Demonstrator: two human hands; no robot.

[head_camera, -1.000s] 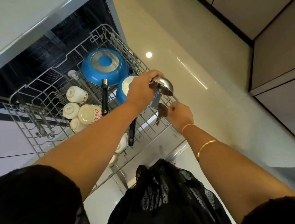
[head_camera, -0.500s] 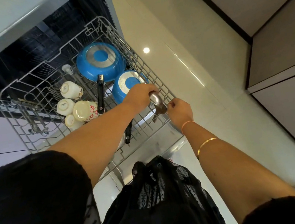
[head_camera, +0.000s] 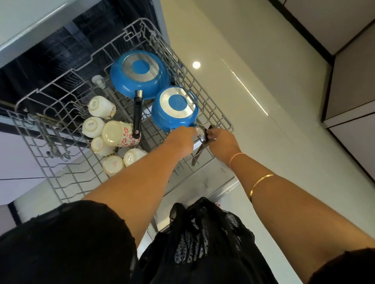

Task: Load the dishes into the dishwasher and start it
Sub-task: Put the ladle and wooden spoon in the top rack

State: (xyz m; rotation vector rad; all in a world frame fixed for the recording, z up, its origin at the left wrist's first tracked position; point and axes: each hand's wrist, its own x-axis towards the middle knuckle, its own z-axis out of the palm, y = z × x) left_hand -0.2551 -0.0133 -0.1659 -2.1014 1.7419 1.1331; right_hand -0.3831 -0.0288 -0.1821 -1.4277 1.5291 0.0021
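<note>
Rack (head_camera: 210, 108) is pulled out of the dishwasher (head_camera: 54, 63), w/ big blue pan (head_camera: 139, 74) and small blue pan (head_camera: 174, 108) bottom-up on the right and white cups (head_camera: 92, 127) on the left. Left grip (head_camera: 181, 140) curls round a steel ladle (head_camera: 201, 133) at the rack's front-right corner, just by the small pan. Right grip (head_camera: 223, 141) pinches a dark utensil (head_camera: 210, 128) touching the ladle; type can't be told.

Ladle (head_camera: 201, 133) mostly hidden, left hand (head_camera: 181, 140) fingers unseen
</note>
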